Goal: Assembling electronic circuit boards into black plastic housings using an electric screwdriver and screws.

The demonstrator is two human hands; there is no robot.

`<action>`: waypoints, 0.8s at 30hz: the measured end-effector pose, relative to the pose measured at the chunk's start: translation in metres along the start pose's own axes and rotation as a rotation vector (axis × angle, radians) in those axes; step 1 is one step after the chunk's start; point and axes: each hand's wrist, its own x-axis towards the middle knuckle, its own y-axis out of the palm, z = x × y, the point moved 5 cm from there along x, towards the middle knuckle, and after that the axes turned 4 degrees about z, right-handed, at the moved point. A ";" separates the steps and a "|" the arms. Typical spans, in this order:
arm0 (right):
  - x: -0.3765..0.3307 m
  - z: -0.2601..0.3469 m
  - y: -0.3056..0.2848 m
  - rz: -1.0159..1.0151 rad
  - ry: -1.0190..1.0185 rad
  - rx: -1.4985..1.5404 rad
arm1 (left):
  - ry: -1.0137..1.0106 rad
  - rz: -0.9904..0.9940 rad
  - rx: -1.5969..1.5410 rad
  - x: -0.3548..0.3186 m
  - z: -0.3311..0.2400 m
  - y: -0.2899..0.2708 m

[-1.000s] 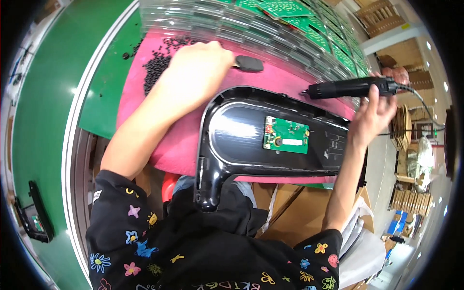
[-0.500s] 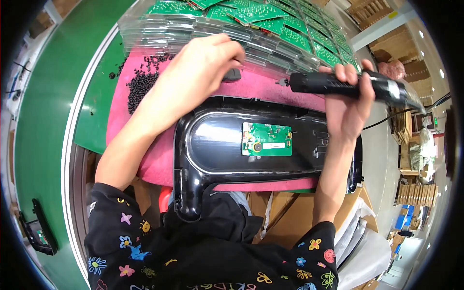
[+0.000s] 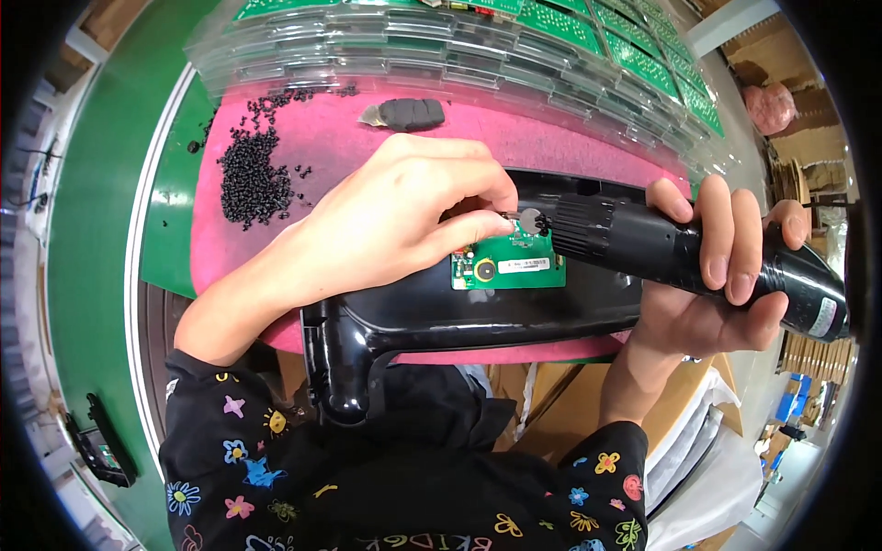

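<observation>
My right hand [image 3: 684, 321] is wrapped round a black electric screwdriver [image 3: 634, 234], whose tip points left. A silvery disc [image 3: 530, 221] sits at that tip, with a few small black screws [image 3: 544, 224] clinging beside it. Just left of the disc, my left hand [image 3: 404, 211] is closed in a pinch of thumb and forefinger; whatever it holds is too small to make out. Below the fingertips lies a green circuit board [image 3: 514, 266] inside a glossy black plastic housing [image 3: 478, 332]. My left hand covers part of the housing.
A heap of black screws [image 3: 253, 179] lies on the pink mat [image 3: 312, 115], left of a dark wrapped lump [image 3: 411, 114]. Stacked clear trays [image 3: 441, 60] with green boards stand behind. Another black housing [image 3: 106, 450] lies at the lower left, and a cardboard box [image 3: 579, 404] stands below the table edge.
The screwdriver has come down, nearer and over the board. My left hand has moved down and right from beside the trays to the screwdriver's tip.
</observation>
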 end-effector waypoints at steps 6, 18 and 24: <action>-0.003 -0.001 0.006 0.070 0.107 -0.102 | 0.048 -0.001 0.079 0.000 0.001 0.008; -0.001 0.012 -0.004 0.133 0.103 -0.111 | 0.107 -0.138 0.186 0.000 -0.008 -0.004; -0.004 0.007 0.000 0.081 0.068 -0.072 | 0.111 -0.063 0.058 0.000 -0.005 0.003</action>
